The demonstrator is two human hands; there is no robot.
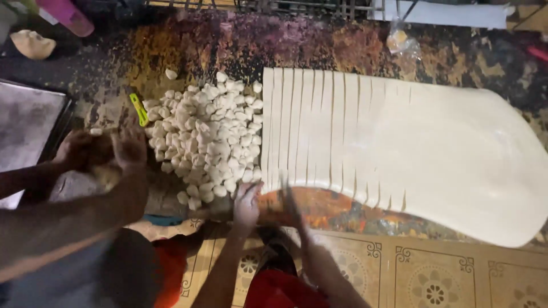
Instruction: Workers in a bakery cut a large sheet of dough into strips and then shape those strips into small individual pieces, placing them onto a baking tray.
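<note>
Down at the near edge of the counter (342,214), the left hand (246,202) sits right at the near ends of the cut strips (302,131). Its fingers look curled, but I honestly can't tell if it's gripping anything. The right hand (291,202) just beside it is a blur, so no call there either. The strips run lengthwise straight away from both hands. The pile of dough pieces (208,134) is to their left and the uncut dough sheet (456,154) to the right. Another person's hands (105,149) are at the left edge.

Place: a bakery-style kitchen.
Signs: floured worktop (319,45), big dough sheet (445,154) cut in strips, pile of dough pieces (205,134), baking tray (28,122).
</note>
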